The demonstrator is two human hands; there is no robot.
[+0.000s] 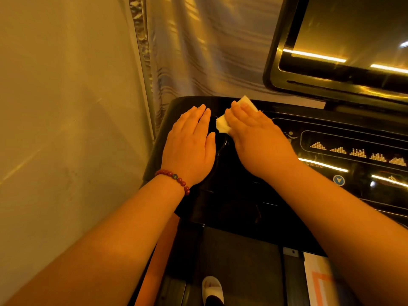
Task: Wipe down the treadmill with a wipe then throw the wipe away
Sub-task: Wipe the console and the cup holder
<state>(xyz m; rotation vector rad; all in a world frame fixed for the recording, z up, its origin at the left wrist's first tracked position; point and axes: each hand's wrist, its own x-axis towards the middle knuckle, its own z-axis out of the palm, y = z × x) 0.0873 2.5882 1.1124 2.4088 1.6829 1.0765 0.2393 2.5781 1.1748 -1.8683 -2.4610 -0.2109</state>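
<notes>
The black treadmill console [238,195] fills the middle and right of the head view, with a dark screen [353,40] above it. My right hand [258,138] lies flat with straight fingers, pressing a white wipe [223,125] onto the console's upper left part; most of the wipe is hidden under the palm. My left hand [189,146], with a red bead bracelet on the wrist, rests flat on the console's left corner, just left of the wipe.
A control panel [357,151] with lit program icons and an arrow button [339,180] lies to the right. A wall [66,107] and a curtain [198,51] close off the left and back. Below, the treadmill belt [238,257] shows a white slipper [212,288].
</notes>
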